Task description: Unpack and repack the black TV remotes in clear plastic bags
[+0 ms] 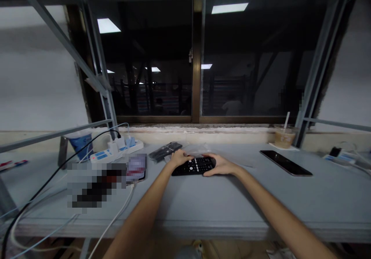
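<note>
The left hand (180, 158) and right hand (222, 165) hide bits of the black remote (194, 167), and the marks on its buttons are too small to read. Big blurry squares (100, 185) cover something on the surface (208, 207). Both arms (145, 214) run off the bottom edge. Shapes in the dark window (162, 50) are too dim to tell.

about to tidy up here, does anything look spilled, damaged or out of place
The ragged white strip below the dark window stands out: its edge is rough and uneven, like chipped plaster. A thin white cable trails over the front edge of the grey table. No spill shows; the clear plastic cup of brown drink stands upright.
</note>
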### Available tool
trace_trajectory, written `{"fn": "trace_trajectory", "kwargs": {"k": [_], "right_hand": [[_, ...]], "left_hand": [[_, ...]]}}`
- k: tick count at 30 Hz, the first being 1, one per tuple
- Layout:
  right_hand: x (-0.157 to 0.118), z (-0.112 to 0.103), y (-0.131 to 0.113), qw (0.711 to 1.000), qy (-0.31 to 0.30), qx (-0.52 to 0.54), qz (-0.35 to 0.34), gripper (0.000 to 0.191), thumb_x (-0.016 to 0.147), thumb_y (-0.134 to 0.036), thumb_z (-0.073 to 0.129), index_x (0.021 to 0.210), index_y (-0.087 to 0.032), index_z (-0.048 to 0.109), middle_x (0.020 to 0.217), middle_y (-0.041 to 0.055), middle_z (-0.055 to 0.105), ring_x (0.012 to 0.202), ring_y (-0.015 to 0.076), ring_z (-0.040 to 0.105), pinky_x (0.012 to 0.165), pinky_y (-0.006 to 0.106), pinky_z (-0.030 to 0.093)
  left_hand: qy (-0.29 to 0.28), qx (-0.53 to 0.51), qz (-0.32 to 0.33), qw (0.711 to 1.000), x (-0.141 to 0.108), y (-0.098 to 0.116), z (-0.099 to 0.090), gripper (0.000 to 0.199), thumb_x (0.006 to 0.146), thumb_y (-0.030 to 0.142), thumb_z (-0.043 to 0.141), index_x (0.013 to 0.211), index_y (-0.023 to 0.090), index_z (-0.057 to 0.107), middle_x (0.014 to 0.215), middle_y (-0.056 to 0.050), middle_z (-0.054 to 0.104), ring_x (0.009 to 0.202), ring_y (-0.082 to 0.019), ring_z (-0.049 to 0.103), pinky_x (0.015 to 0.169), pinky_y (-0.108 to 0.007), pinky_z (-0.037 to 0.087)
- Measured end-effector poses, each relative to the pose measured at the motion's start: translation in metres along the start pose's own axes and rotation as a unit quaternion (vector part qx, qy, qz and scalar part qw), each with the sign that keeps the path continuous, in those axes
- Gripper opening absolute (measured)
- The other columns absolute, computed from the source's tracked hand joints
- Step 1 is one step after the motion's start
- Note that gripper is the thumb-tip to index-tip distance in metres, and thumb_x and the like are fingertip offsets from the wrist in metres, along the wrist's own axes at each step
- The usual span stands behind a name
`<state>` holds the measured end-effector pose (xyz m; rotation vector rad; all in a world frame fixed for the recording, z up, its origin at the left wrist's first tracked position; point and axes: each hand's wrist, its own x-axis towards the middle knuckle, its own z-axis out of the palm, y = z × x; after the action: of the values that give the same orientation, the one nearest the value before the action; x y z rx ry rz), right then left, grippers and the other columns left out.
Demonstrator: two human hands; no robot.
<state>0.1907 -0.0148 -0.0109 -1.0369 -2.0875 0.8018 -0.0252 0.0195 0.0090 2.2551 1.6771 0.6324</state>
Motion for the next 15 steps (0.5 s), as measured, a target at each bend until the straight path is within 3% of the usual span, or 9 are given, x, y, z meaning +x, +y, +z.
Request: {"fn": "trace_trajectory", "kwargs": {"k": [3,5,9,12,15], "right_hand": [[0.002,0.002,-0.001,0.998,0.050,0.012,0.019,0.078,0.046,-0.040,0.078,0.117,-0.018,0.053,0.120,0.0104,0.055,0.108,0.0257,0.051,0.096,0.041,0.037],[0.003,0.003,-0.005,0.994,0.108,0.023,0.025,0.070,0.050,-0.043,0.076,0.112,-0.018,0.056,0.115,0.0114,0.058,0.104,0.0255,0.054,0.092,0.041,0.040],[0.007,0.007,-0.016,0.977,0.191,0.088,0.026,0.047,0.064,-0.051,0.063,0.096,-0.017,0.063,0.094,0.0093,0.066,0.086,0.0222,0.060,0.079,0.036,0.045],[0.012,0.008,-0.019,0.960,0.244,0.137,0.005,0.039,0.067,-0.053,0.059,0.078,-0.016,0.066,0.079,0.0066,0.067,0.077,0.0202,0.060,0.074,0.034,0.045],[0.016,0.004,-0.015,0.941,0.293,0.171,0.002,0.038,0.066,-0.052,0.059,0.078,-0.016,0.066,0.074,0.0054,0.066,0.071,0.0184,0.060,0.069,0.032,0.044]], "left_hand": [[0.022,0.005,0.009,1.000,-0.002,0.003,0.000,0.027,0.072,0.043,0.058,0.082,0.021,0.068,0.084,-0.002,0.068,0.083,-0.019,0.059,0.072,-0.026,0.040],[0.076,0.045,0.026,0.996,-0.005,0.008,0.000,0.028,0.074,0.042,0.057,0.090,0.020,0.067,0.095,-0.005,0.065,0.092,-0.022,0.056,0.079,-0.030,0.038],[0.174,0.170,0.127,0.962,-0.010,0.019,0.001,0.029,0.075,0.028,0.056,0.103,0.020,0.060,0.104,-0.008,0.058,0.102,-0.025,0.048,0.086,-0.036,0.032],[0.186,0.209,0.178,0.943,-0.013,0.027,0.003,0.037,0.073,0.016,0.053,0.110,0.020,0.054,0.106,-0.006,0.055,0.100,-0.023,0.046,0.085,-0.034,0.032],[0.199,0.224,0.186,0.936,-0.014,0.029,0.001,0.045,0.071,0.008,0.049,0.114,0.021,0.049,0.107,-0.005,0.053,0.101,-0.022,0.043,0.085,-0.033,0.031]]}}
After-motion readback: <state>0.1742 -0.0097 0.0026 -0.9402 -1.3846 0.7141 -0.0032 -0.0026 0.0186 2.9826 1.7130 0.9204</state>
